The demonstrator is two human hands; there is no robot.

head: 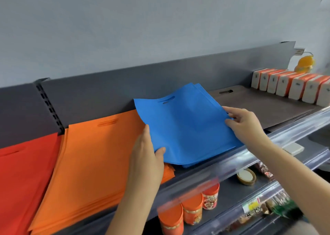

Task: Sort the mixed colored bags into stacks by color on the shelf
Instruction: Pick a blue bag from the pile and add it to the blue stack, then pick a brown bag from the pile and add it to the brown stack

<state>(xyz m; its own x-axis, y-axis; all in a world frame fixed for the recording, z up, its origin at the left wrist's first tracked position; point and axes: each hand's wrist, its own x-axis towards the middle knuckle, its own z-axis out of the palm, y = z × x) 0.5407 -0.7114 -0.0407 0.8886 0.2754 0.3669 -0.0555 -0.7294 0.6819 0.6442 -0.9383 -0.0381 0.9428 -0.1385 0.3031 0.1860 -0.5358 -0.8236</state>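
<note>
A stack of blue bags [185,127] lies on the dark shelf [192,174], tilted, its top edge leaning on the back panel. My left hand [145,154] grips the stack's lower left corner, thumb on top. My right hand [244,124] pinches its right edge. Left of it lies a stack of orange bags [89,163], partly under the blue one. A stack of red bags [23,177] lies at the far left. To the right rests a dark brown stack [264,106].
White and orange boxes [292,88] stand in a row at the back right. Lower shelves hold orange canisters [192,209], a lidded jar [246,176] and packets behind a clear plastic price rail [250,159]. The grey back panel [125,85] closes the shelf.
</note>
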